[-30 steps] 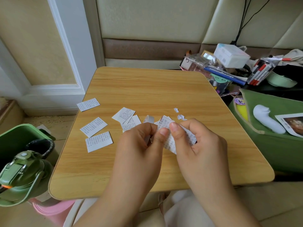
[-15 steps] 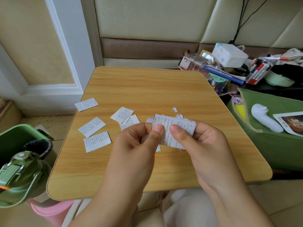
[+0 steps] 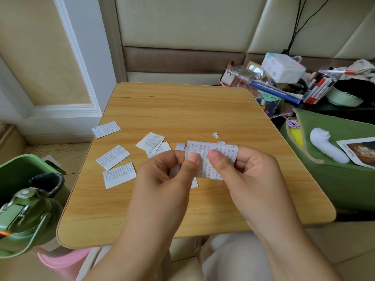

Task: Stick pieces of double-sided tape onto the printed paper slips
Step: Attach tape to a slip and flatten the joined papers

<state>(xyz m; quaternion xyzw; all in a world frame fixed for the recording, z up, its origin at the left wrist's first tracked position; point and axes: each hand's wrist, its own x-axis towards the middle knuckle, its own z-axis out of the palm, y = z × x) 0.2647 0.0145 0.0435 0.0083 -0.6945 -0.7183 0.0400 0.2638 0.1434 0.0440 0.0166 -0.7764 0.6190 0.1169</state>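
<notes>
Currently both hands are raised just above the table [image 3: 182,110], holding one printed slip [image 3: 211,159] between them. Slip's long axis runs left to right, print facing the camera. Right hand [image 3: 257,175] grips the slip's right half, thumb on the face, other fingers curled behind. Left hand [image 3: 162,179] pinches near the slip's left edge, thumb tip on the face, forefinger bent above it. Something white [image 3: 174,171] shows behind the left fingers; tape piece or backing, cannot tell which.

Key relation: the slip's left edge sits right at the left thumb, so the left hand is the nearer one for any pressing or peeling there, while the right hand serves as the anchor. Judgement: tape is being seated or its liner worked at that left end; whether tape is already on the slip is not visible.

Relative to the held slip:
- three loose slips [image 3: 113,157] lie flat well to the left, apart from one another
- a small overlapping pile [image 3: 151,141] just left, beyond the left knuckles
- small white scraps [image 3: 215,135] just beyond its top edge
- green bag [image 3: 334,179] off to the right, past the table edge
</notes>
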